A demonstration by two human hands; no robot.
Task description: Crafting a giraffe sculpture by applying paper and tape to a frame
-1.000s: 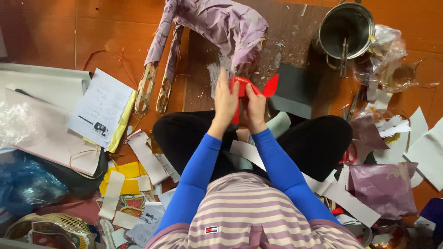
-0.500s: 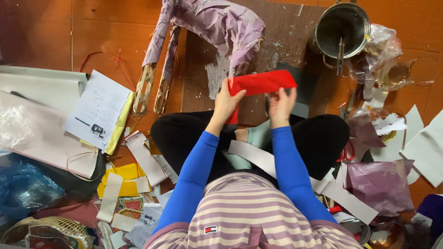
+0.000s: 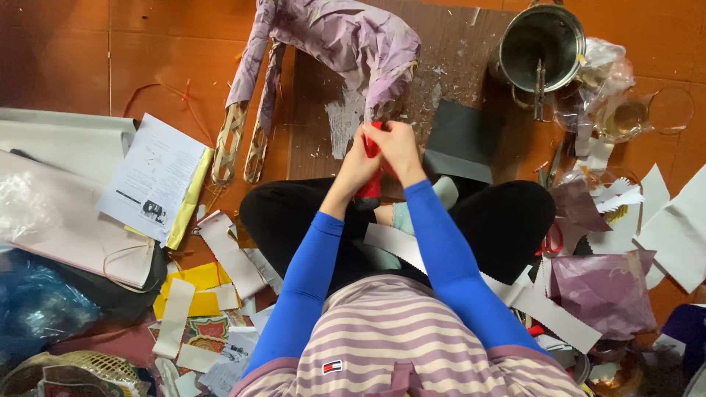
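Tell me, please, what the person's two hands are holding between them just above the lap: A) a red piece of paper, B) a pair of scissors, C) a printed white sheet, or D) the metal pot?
A: the left hand and the right hand are closed together on a red piece of paper, while the metal pot and the printed white sheet lie untouched on the floor.

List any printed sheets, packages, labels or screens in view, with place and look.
Printed sheet: left, on a yellow pad; white, dark print, small picture.
Patterned card: lower left among paper strips; red, green.
Clear bag: far left; crinkled plastic.
Shirt label: small, red, white, blue.
Screens: none.
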